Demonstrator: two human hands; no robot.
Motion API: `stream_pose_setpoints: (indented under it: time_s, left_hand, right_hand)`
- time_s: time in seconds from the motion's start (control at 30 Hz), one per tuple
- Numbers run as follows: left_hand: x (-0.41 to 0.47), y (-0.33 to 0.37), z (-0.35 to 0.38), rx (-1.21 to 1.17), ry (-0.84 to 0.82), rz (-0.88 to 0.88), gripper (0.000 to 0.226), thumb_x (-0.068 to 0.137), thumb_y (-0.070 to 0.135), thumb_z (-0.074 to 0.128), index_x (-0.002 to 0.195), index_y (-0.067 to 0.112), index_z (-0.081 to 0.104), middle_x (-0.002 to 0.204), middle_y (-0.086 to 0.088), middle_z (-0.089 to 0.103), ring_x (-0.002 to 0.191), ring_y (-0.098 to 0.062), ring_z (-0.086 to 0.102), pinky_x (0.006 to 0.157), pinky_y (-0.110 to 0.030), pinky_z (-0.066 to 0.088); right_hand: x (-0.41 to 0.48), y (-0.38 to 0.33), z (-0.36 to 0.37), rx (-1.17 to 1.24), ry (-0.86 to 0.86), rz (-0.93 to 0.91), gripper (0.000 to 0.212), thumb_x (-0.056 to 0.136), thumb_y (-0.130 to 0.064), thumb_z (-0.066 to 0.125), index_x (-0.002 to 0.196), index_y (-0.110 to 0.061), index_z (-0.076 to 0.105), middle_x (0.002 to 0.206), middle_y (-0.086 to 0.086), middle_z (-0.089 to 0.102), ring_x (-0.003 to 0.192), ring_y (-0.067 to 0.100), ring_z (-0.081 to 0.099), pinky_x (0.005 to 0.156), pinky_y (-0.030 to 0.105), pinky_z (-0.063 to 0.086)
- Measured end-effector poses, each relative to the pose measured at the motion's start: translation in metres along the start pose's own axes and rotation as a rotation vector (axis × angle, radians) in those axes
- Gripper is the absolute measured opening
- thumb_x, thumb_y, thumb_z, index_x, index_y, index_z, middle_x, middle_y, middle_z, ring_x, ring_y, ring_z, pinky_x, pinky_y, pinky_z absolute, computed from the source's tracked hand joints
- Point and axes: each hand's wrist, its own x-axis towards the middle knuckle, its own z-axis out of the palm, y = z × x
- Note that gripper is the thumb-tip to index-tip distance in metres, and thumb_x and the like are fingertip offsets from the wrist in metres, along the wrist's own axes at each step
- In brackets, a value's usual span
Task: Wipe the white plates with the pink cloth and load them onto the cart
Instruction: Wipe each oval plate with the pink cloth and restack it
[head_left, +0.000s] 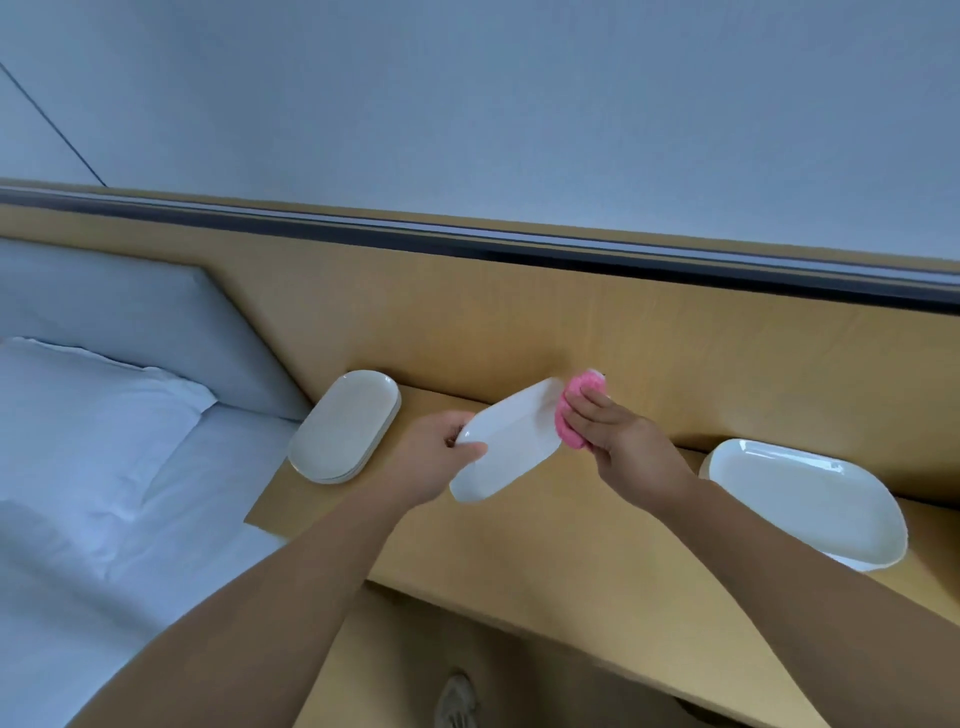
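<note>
No text, label or number is legible — anywhere.

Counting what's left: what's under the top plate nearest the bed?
Beneath the top plate, rims of more white plates show, stacked on the wooden shelf. Their faces and exact count are covered.

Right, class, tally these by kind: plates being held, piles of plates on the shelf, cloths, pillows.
Held plate: 1
Plate piles on the shelf: 2, left pile and right pile, plates in each unclear
Pink cloth: 1
Pillow: 1
Total: 5
</note>
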Motion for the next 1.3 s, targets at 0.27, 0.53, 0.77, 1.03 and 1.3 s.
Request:
stream_pose_setpoints:
  time_s: [0.27, 0.53, 0.77, 1.03, 1.3]
  left_hand:
    - [-0.047, -0.024, -0.031, 0.127, 0.343, -0.060, 0.017, 0.094, 0.024, 0.058, 0.101, 0.027, 0.072, 0.080, -0.002, 0.068, 0.078, -0.014, 0.062, 0.071, -0.026, 0.047]
    - [-0.060, -0.068, -0.062, 0.445, 0.420, -0.118, 0.033, 0.100, 0.028, 0.044, 0.123, 0.019, 0.065, 0.116, -0.003, 0.069, 0.114, -0.026, 0.058, 0.090, -0.032, 0.042]
    - [-0.042, -0.113, -0.082, 0.657, 0.272, -0.246, 0.046, 0.103, 0.019, 0.030, 0.147, 0.033, 0.038, 0.144, 0.003, 0.048, 0.128, -0.025, 0.046, 0.097, -0.032, 0.041]
    - [-0.012, -0.171, -0.092, 0.693, 0.102, -0.222, 0.047, 0.099, 0.015, 0.037, 0.145, 0.028, 0.037, 0.136, 0.002, 0.050, 0.120, -0.024, 0.050, 0.093, -0.029, 0.044]
    - [0.014, -0.203, -0.088, 0.892, -0.016, -0.111, 0.055, 0.093, -0.003, 0.038, 0.143, 0.022, 0.037, 0.130, 0.001, 0.054, 0.111, -0.021, 0.059, 0.085, -0.035, 0.053]
  right_hand:
    - [0.040, -0.034, 0.006, 0.061, 0.000, -0.155, 0.061, 0.065, 0.022, 0.073, 0.120, -0.001, 0.066, 0.129, 0.014, 0.061, 0.119, 0.043, 0.056, 0.089, 0.060, 0.050]
    - [0.062, -0.064, 0.034, 0.053, -0.015, -0.194, 0.059, 0.067, 0.020, 0.072, 0.122, -0.001, 0.065, 0.130, 0.015, 0.061, 0.119, 0.043, 0.056, 0.093, 0.060, 0.046]
    - [0.077, -0.086, 0.059, -0.011, -0.008, -0.137, 0.060, 0.064, 0.022, 0.074, 0.118, -0.001, 0.067, 0.128, 0.013, 0.063, 0.118, 0.041, 0.058, 0.091, 0.057, 0.048]
    - [0.089, -0.104, 0.093, -0.038, -0.049, -0.099, 0.058, 0.067, 0.022, 0.071, 0.120, 0.001, 0.065, 0.130, 0.014, 0.061, 0.121, 0.041, 0.056, 0.097, 0.053, 0.043]
    - [0.086, -0.109, 0.108, -0.059, -0.089, -0.017, 0.057, 0.068, 0.020, 0.072, 0.121, 0.000, 0.065, 0.130, 0.015, 0.061, 0.122, 0.039, 0.055, 0.098, 0.051, 0.044]
